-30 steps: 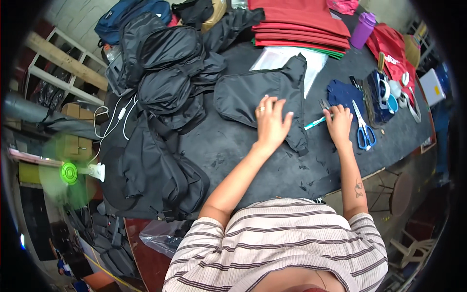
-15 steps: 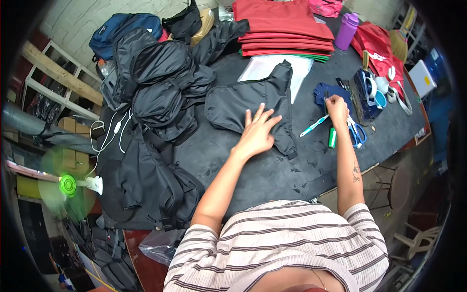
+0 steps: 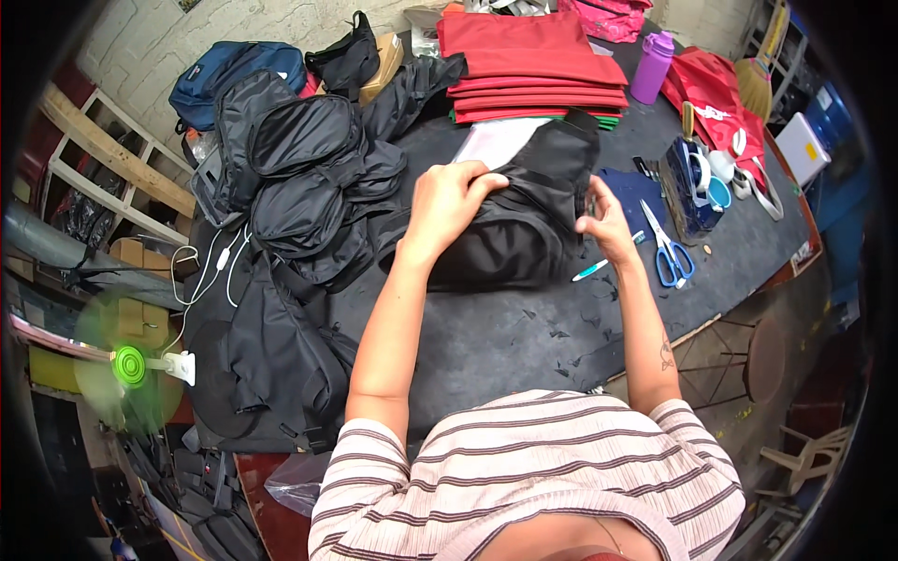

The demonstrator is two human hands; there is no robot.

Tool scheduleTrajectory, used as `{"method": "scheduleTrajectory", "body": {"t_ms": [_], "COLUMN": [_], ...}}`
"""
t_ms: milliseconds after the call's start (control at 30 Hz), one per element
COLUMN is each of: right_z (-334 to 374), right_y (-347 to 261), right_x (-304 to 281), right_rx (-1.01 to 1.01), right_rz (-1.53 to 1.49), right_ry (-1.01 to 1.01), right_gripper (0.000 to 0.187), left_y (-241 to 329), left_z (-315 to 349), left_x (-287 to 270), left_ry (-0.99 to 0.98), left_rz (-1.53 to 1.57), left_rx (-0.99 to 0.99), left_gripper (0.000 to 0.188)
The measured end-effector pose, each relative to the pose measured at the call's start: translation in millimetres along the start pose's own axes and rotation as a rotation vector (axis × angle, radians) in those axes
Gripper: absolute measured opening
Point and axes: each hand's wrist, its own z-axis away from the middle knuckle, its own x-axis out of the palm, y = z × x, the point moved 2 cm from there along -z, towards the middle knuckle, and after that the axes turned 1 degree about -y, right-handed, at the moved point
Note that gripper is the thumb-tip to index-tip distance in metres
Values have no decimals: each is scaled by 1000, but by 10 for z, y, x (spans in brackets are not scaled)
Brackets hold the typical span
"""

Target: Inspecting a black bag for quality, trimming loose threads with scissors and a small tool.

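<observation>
A black sling bag (image 3: 496, 252) is lifted and bunched in front of me, its lower part puffed out toward me. My left hand (image 3: 449, 208) is closed on its upper side, thumb and fingers pinching the fabric. At the bag's right edge is my right hand (image 3: 610, 224), with curled fingers. Something small seems to sit between its thumb and fingers, but I cannot make out what. Right of that hand lie scissors with blue handles (image 3: 672, 257) and a navy cloth (image 3: 622, 192). A white and turquoise pen-like stick (image 3: 589, 271) lies just below it.
Black bags (image 3: 299, 178) are heaped on the left of the dark table. Folded red fabric (image 3: 533, 65) is stacked at the back, near a purple bottle (image 3: 651, 67). A dark blue box (image 3: 692, 192) holds tape rolls. A green fan (image 3: 129, 366) spins at left.
My right hand has moved left from the navy cloth to the bag's edge. My left hand, earlier spread flat on the bag, now grips it. The bag has been raised and turned.
</observation>
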Motion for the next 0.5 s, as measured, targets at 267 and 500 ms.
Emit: {"method": "scheduleTrajectory", "body": {"t_ms": [267,500], "right_z": [-51,14], "right_y": [279,658], "right_x": [-155,-587], "right_rx": [65,117], "right_rz": [-472,-799], "right_ry": [146,154], "right_gripper": [20,18], "left_y": [-456,-1110], "left_z": [12,596], "left_x": [-15,-41], "left_ry": [-205,-307], "left_rz": [215,973], "left_rx": [-193,-522], "left_gripper": [29,33]}}
